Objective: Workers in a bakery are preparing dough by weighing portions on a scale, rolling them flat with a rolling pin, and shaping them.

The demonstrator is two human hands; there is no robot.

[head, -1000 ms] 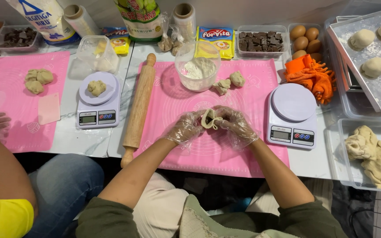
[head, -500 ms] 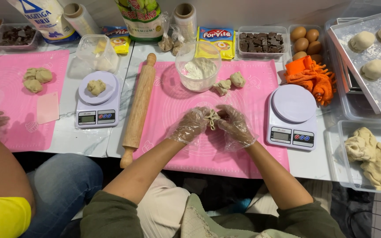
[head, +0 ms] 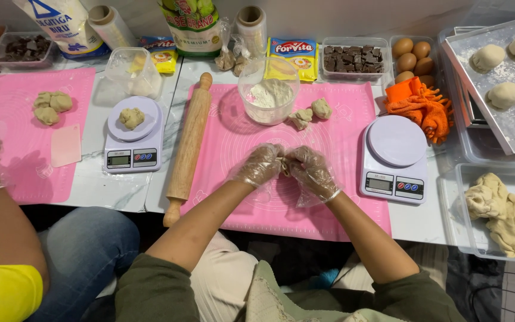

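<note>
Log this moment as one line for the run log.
left hand: gloved, pinching dough piece | right hand: gloved, pinching same piece | over: pink mat | nearby: flour bowl, rolling pin

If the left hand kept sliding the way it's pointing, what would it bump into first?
The left hand points to the person's right, so it would meet the right hand at once: both already close around the small dough piece. Beyond them lies the white scale, as far as one view shows.
</note>
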